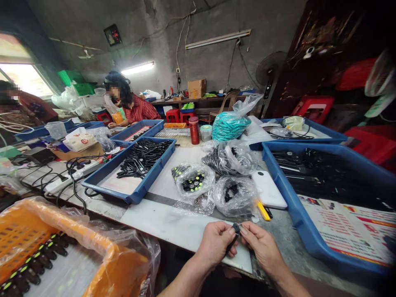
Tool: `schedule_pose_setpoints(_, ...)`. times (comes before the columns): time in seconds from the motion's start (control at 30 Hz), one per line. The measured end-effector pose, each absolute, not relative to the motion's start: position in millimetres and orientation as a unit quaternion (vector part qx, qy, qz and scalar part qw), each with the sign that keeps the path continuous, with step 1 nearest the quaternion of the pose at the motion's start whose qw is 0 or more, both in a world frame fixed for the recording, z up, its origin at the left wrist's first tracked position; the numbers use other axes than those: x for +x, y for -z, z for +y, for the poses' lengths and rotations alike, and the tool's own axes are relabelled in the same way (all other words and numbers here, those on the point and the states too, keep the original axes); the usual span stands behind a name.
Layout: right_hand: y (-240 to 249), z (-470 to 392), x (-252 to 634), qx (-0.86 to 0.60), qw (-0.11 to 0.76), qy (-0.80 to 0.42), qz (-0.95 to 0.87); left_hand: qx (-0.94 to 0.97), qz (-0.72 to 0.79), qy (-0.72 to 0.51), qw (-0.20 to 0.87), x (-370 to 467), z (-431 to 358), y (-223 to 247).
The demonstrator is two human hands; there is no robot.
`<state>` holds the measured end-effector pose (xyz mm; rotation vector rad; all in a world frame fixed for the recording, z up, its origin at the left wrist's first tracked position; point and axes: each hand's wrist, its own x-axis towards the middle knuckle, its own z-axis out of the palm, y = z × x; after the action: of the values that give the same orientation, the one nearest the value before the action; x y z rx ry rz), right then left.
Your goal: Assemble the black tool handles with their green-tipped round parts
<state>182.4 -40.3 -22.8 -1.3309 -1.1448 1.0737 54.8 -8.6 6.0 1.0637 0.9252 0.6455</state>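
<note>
A small dark, elongated piece is held over the front edge of the white board. My left hand is closed around it, thumb pressed on top. Beside it, my right hand pinches thumb and finger together at the upper end of the piece; whatever lies between those fingertips is too small to tell. Just beyond my hands sits an open clear bag with black parts. Left of that, another bag holds black parts with yellow-green dots.
A yellow-handled tool lies near a white rectangular device. Blue trays flank me, left and right. An orange basket stands at lower left. A red jar is farther back. Co-workers sit beyond.
</note>
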Motion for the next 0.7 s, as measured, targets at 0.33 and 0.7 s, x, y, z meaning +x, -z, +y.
schedule_pose_setpoints(0.33,24.1,-39.8,182.8,-0.547,0.526,-0.446,-0.474,0.482,0.416,-0.294,0.713,54.6,-8.5,-4.9)
schedule_pose_setpoints(0.7,24.4,-40.6,182.9,-0.543,0.524,-0.451,-0.477,0.487,0.412,-0.297,0.710,54.9,-8.4,-4.6)
